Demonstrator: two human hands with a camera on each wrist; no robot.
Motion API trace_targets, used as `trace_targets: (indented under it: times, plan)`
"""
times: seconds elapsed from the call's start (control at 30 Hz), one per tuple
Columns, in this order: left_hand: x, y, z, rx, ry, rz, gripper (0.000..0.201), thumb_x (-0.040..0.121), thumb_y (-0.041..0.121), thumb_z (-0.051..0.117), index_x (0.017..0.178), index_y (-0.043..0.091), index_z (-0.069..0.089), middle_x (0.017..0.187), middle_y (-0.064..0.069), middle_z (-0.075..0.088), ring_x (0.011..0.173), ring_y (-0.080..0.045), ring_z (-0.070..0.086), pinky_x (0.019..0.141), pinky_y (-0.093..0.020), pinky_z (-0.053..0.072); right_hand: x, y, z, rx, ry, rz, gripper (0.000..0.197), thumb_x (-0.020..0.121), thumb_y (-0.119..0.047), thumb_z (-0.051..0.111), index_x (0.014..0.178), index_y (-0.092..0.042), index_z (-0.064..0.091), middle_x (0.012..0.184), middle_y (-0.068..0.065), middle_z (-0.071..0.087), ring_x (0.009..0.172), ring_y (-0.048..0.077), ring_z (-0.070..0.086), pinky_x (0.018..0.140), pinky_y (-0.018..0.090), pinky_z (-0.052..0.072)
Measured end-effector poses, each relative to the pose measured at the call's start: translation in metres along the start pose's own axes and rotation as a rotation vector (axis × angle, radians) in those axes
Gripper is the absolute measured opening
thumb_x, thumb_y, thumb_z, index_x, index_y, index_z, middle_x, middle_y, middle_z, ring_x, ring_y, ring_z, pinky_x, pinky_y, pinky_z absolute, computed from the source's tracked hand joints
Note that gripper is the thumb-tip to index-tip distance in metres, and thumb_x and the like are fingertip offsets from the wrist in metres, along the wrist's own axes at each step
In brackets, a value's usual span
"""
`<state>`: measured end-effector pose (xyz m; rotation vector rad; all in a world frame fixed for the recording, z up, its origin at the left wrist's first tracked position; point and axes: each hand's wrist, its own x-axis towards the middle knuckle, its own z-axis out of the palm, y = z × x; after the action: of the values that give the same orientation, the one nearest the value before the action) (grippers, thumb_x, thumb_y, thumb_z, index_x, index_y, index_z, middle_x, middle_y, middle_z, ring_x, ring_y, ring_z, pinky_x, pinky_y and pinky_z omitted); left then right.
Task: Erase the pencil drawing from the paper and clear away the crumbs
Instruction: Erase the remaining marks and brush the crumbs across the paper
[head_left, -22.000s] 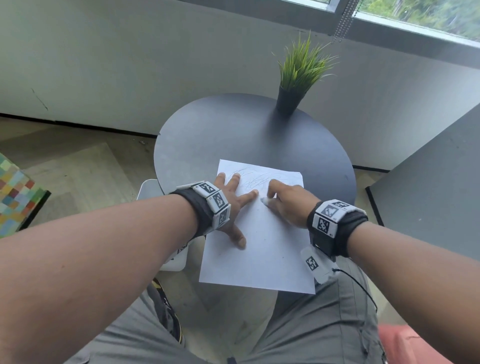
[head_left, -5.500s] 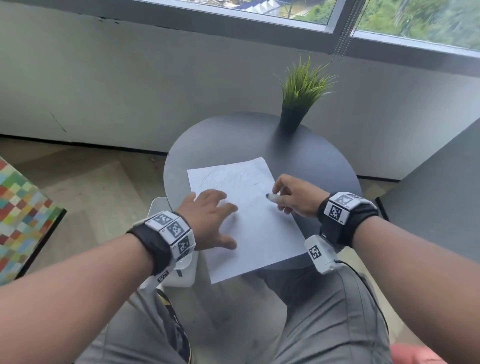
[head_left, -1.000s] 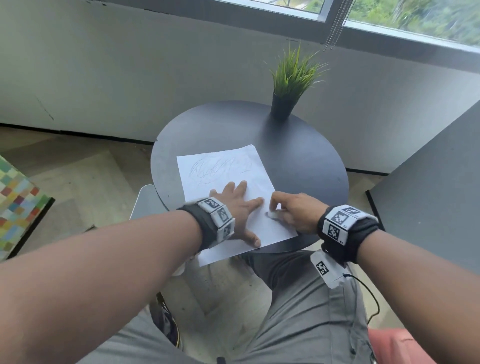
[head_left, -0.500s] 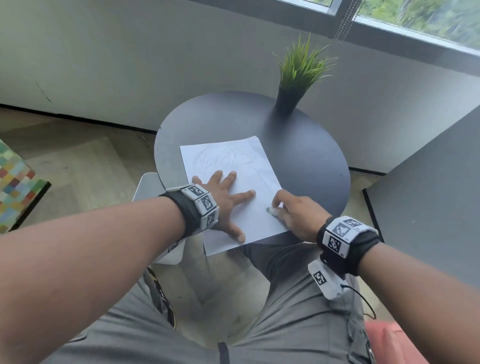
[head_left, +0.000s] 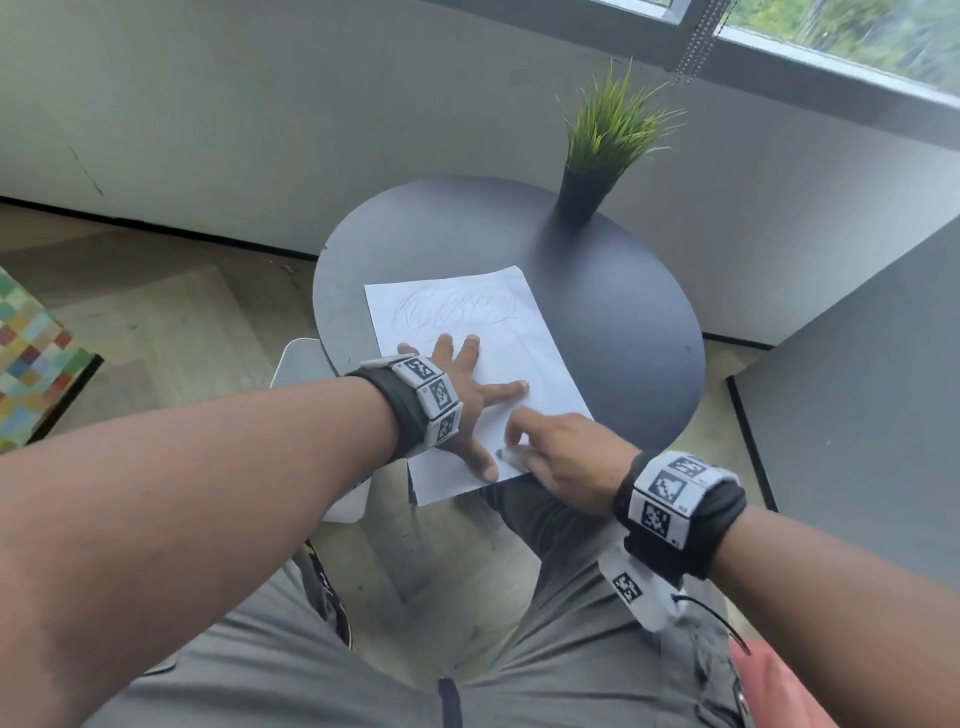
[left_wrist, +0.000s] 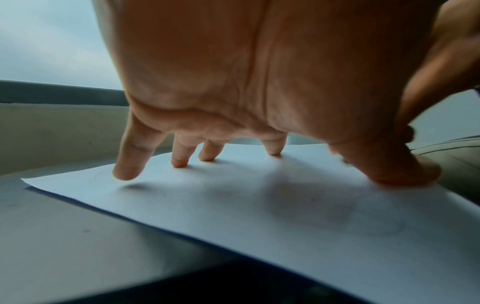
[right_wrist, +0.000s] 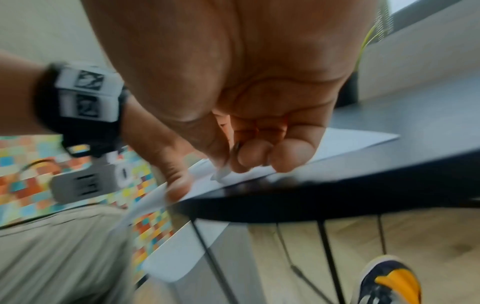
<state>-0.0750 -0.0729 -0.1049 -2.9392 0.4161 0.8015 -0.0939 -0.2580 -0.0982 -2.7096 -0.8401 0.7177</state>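
A white paper (head_left: 519, 332) lies on the round dark table (head_left: 634, 322), its near corner hanging over the front edge. A faint pencil scribble (head_left: 452, 309) marks the sheet's far part. My left hand (head_left: 467, 384) rests flat on the paper with fingers spread; in the left wrist view the fingertips (left_wrist: 127, 172) press on the sheet (left_wrist: 233, 205). My right hand (head_left: 561, 452) pinches a small white eraser (head_left: 511, 456) against the paper's near right part, close to my left thumb. In the right wrist view the eraser (right_wrist: 221, 174) tip touches the paper (right_wrist: 350, 142).
A potted grass plant (head_left: 597, 156) stands at the table's far edge by the wall. A white stool (head_left: 301, 364) sits under the table's left side, a checkered block (head_left: 31, 358) lies far left, and a grey panel (head_left: 857, 389) stands to the right.
My right hand has slid the eraser toward me and left, closer to my left thumb. The left hand still lies flat on the paper.
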Motion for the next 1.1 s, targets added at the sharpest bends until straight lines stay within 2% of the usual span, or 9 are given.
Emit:
trace_targets:
  times: [0.1, 0.2, 0.37, 0.5, 0.57, 0.73, 0.87, 0.9, 1.1]
  plan:
    - [-0.002, -0.005, 0.007, 0.014, 0.038, 0.019, 0.117, 0.055, 0.094, 0.056, 0.146, 0.059, -0.008, 0.162, -0.011, -0.015, 0.147, -0.044, -0.006, 0.109, -0.069, 0.017, 0.018, 0.021, -0.014, 0.053, 0.08, 0.169, 0.017, 0.095, -0.049, 0.046, 0.099, -0.032, 0.044, 0.089, 0.004, 0.06, 0.084, 0.027, 0.056, 0.08, 0.04, 0.049]
    - [-0.012, -0.024, 0.016, -0.023, 0.09, 0.072, 0.114, 0.065, 0.091, 0.051, 0.152, 0.047, -0.009, 0.164, -0.007, -0.014, 0.15, -0.032, -0.009, 0.118, -0.058, 0.011, 0.022, 0.038, -0.02, 0.091, 0.067, 0.223, 0.018, 0.093, -0.048, 0.051, 0.095, -0.031, 0.047, 0.084, 0.004, 0.064, 0.08, 0.024, 0.06, 0.075, 0.037, 0.049]
    - [-0.025, -0.068, 0.037, -0.153, 0.147, -0.11, 0.124, 0.057, 0.1, 0.039, 0.154, 0.038, -0.006, 0.164, -0.005, -0.017, 0.151, -0.025, -0.014, 0.121, -0.053, 0.002, 0.028, 0.047, -0.03, 0.068, 0.034, 0.276, 0.021, 0.092, -0.046, 0.056, 0.093, -0.026, 0.052, 0.086, 0.002, 0.064, 0.079, 0.022, 0.061, 0.07, 0.035, 0.049]
    - [-0.022, -0.065, 0.043, -0.152, 0.157, -0.086, 0.123, 0.056, 0.102, 0.032, 0.153, 0.039, -0.01, 0.163, -0.002, -0.021, 0.15, -0.027, -0.018, 0.119, -0.059, -0.002, 0.045, 0.032, -0.042, 0.209, 0.102, 0.189, 0.016, 0.093, -0.043, 0.058, 0.092, -0.027, 0.055, 0.073, -0.001, 0.066, 0.057, 0.015, 0.061, 0.058, 0.029, 0.048]
    - [-0.019, -0.061, 0.044, -0.152, 0.171, -0.065, 0.123, 0.056, 0.102, 0.032, 0.153, 0.039, -0.01, 0.163, -0.001, -0.02, 0.15, -0.028, -0.019, 0.117, -0.061, -0.003, 0.057, 0.018, -0.046, 0.219, 0.092, 0.128, 0.016, 0.094, -0.042, 0.057, 0.093, -0.026, 0.056, 0.07, -0.001, 0.067, 0.054, 0.013, 0.061, 0.056, 0.026, 0.048]
    - [-0.014, -0.057, 0.045, -0.135, 0.167, -0.063, 0.127, 0.05, 0.105, 0.029, 0.152, 0.041, -0.011, 0.163, -0.001, -0.021, 0.15, -0.033, -0.017, 0.114, -0.067, 0.0, 0.07, 0.005, -0.033, 0.07, 0.097, 0.119, 0.014, 0.095, -0.042, 0.052, 0.097, -0.028, 0.052, 0.089, 0.002, 0.064, 0.082, 0.025, 0.06, 0.075, 0.037, 0.051]
    - [-0.014, -0.055, 0.041, -0.129, 0.126, -0.041, 0.13, 0.048, 0.105, 0.036, 0.151, 0.044, -0.013, 0.162, -0.001, -0.025, 0.149, -0.037, -0.017, 0.111, -0.072, 0.0, 0.053, -0.021, -0.008, -0.119, -0.053, -0.142, 0.014, 0.098, -0.036, 0.045, 0.101, -0.022, 0.047, 0.09, 0.01, 0.064, 0.08, 0.032, 0.056, 0.074, 0.042, 0.049]
    - [-0.014, -0.055, 0.04, -0.127, 0.119, -0.038, 0.131, 0.047, 0.105, 0.037, 0.151, 0.044, -0.013, 0.162, -0.001, -0.025, 0.149, -0.038, -0.017, 0.11, -0.073, 0.0, 0.054, -0.022, -0.011, -0.131, -0.061, -0.148, 0.014, 0.098, -0.035, 0.046, 0.102, -0.022, 0.048, 0.09, 0.01, 0.064, 0.081, 0.032, 0.056, 0.074, 0.042, 0.049]
    - [-0.012, -0.057, 0.033, -0.116, 0.099, -0.053, 0.131, 0.043, 0.106, 0.038, 0.148, 0.048, -0.015, 0.162, 0.0, -0.023, 0.149, -0.039, -0.013, 0.11, -0.071, 0.006, 0.083, 0.027, -0.038, 0.064, 0.146, 0.251, 0.019, 0.094, -0.045, 0.05, 0.095, -0.027, 0.051, 0.096, 0.006, 0.065, 0.086, 0.028, 0.058, 0.077, 0.037, 0.05]
